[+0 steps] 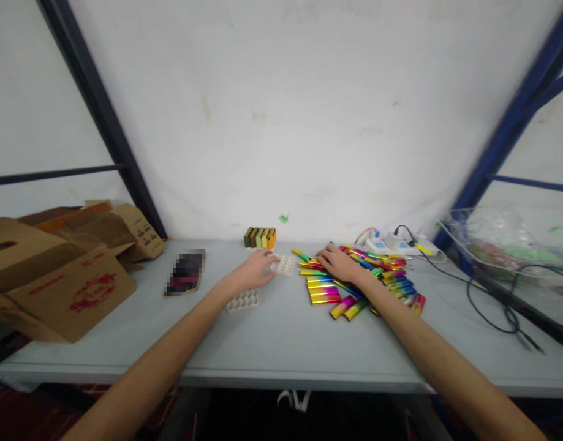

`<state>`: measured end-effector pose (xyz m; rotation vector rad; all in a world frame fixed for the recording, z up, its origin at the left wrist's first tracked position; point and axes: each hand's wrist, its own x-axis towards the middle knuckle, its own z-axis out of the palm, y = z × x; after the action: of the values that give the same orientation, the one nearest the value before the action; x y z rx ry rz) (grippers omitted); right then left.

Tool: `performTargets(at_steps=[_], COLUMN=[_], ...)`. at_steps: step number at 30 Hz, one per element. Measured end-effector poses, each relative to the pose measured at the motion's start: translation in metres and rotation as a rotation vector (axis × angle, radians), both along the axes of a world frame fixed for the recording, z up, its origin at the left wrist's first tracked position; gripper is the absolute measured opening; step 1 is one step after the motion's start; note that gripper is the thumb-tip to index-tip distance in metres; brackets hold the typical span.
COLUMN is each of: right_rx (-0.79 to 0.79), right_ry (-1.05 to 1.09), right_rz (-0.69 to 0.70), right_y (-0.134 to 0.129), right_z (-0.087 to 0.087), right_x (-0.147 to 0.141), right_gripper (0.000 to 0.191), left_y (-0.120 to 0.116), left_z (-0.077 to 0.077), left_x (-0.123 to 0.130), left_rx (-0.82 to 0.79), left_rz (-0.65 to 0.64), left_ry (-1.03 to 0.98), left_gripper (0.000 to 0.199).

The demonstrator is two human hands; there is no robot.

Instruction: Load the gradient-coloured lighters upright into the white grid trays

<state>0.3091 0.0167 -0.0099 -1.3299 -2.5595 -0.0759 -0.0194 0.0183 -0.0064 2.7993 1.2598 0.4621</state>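
My left hand (257, 269) rests at the left edge of a white tray with round hollows (287, 265), its fingers apart and touching the tray. Just below that hand lies a second white tray (244, 301), partly covered by it. My right hand (337, 261) is spread over the left part of a pile of shiny multicoloured tubes (322, 288); whether a fingertip grips one is too small to tell. Behind the trays, near the wall, stands a block of upright green, brown, yellow and orange tubes (260, 237).
Cardboard boxes (79, 288) fill the table's left end, with a dark, blurred flat object (187, 271) beside them. Behind the pile sits a white power strip (396, 245) with plugs. Black cables (486, 318) and clear plastic bags (506, 239) lie at the right.
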Motion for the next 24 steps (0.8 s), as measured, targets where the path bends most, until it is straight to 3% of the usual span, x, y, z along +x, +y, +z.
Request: performTargets(at_steps=[4,10,15,24], right_rx=[-0.002,-0.012,-0.018,-0.014], right_ry=[0.011,0.028,0.049,0.033], right_rz=[-0.003,0.005,0.002,-0.011], right_y=[0.002,0.004,0.001,0.007], right_z=[-0.002,-0.002,0.000,-0.006], right_x=[0.000,-0.001,-0.001,0.002], right_gripper=[0.045,0.046,0.046,0.046], left_y=[-0.008,-0.009,-0.009,-0.008], left_z=[0.013,0.042,0.050,0.044], left_x=[-0.006,-0.033,-0.044,-0.038], left_rx=[-0.041,-0.265,-0.398,-0.399], left_rz=[0.086,0.194,0.211,0.195], left_ry=[0.068,0.181,0.240,0.196], left_gripper=[0.079,0.100,0.100,0.088])
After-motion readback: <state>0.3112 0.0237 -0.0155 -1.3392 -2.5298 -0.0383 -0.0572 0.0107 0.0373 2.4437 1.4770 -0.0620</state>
